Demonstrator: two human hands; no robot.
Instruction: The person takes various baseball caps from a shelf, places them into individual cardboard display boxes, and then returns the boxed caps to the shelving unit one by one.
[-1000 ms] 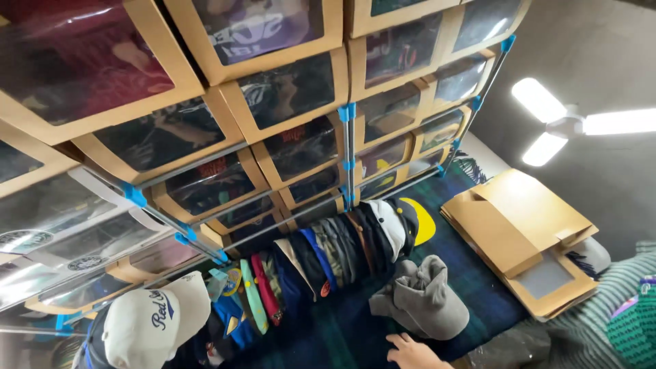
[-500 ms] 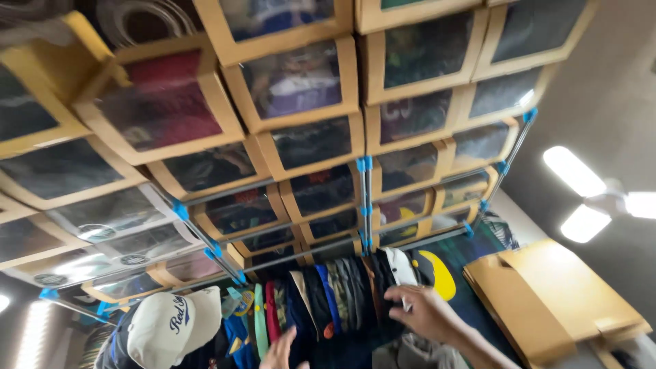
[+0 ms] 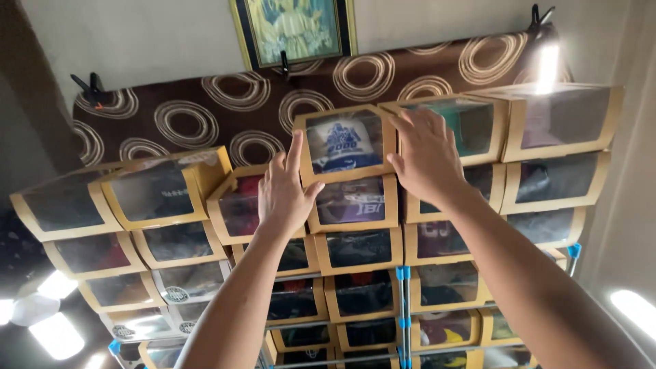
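Note:
A tall stack of tan cardboard boxes with clear windows fills the head view, each holding a cap. Both my arms reach up to the top-row box [image 3: 345, 143] with a white and blue cap inside. My left hand [image 3: 285, 191] is flat against that box's left edge, fingers spread, index finger pointing up. My right hand [image 3: 427, 154] presses on its right edge and on the neighbouring box [image 3: 478, 123] with a teal cap. Neither hand is closed around anything.
A brown cloth with cream ring patterns [image 3: 225, 102] hangs behind the stack, held by black clips [image 3: 92, 89]. A framed picture [image 3: 294, 31] hangs above it. A bright lamp [image 3: 547, 65] is clipped at top right. Blue connectors [image 3: 403, 273] join lower boxes.
The view has swung up from the caps and bedding at the bottom of the stack to the top row. Both hands have risen from the low caps to the top box.

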